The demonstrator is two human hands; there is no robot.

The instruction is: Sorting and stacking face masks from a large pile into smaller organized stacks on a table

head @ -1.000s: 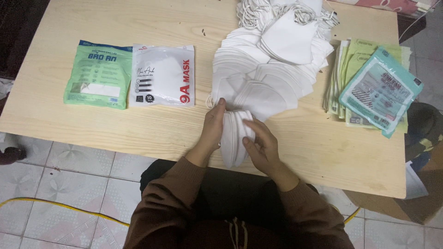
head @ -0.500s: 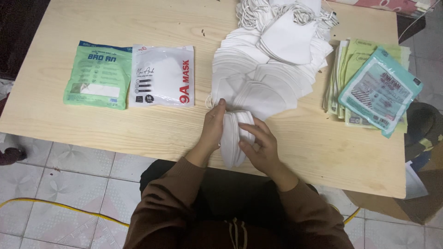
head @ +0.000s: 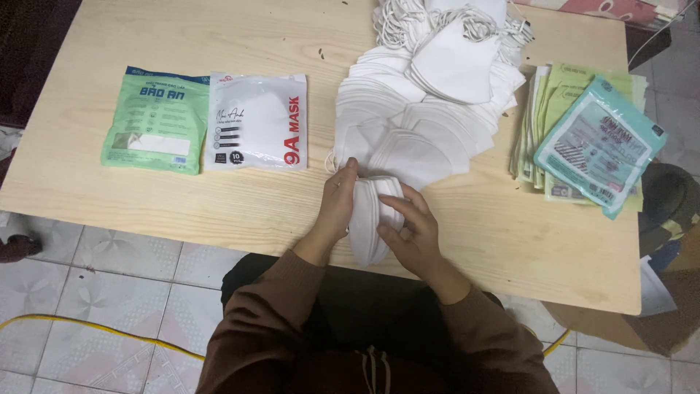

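1. A person sits at the near edge of a pale wooden desk (head: 182, 197), both hands working just in front of the body.
2. A small stack of folded white masks (head: 373, 219) stands on edge between the two hands, close to the desk's near edge. Its long axis runs roughly away from the person, tilted a little to their left at the near end.
3. The left hand (head: 337, 208) lies flat against the left face of the stack, fingers extended along it and the fingertips reaching its far end; it presses rather than closes round it.
4. The right hand (head: 414, 237) cups the right face, fingers curled over the edges of the masks with the thumb low; it grips the stack from that side. The stack is therefore clamped between both hands, neither being the nearer.
5. Directly beyond the stack, touching or nearly so, lies a large fanned pile of loose white masks (head: 423, 109), its ear loops bunched at the far end. The right hand is slightly the nearer to it.
6. To the person's left, well apart from the hands, a green flat packet (head: 157, 120) and a white flat packet (head: 255, 120) lie side by side, edges touching or slightly overlapped.
7. To the person's right, a heap of green and teal printed bags (head: 594, 142) sits beside the loose pile, near the desk's right edge.
8. Tiled floor (head: 95, 292) shows below the desk, with a yellow cable (head: 87, 326) running across it.
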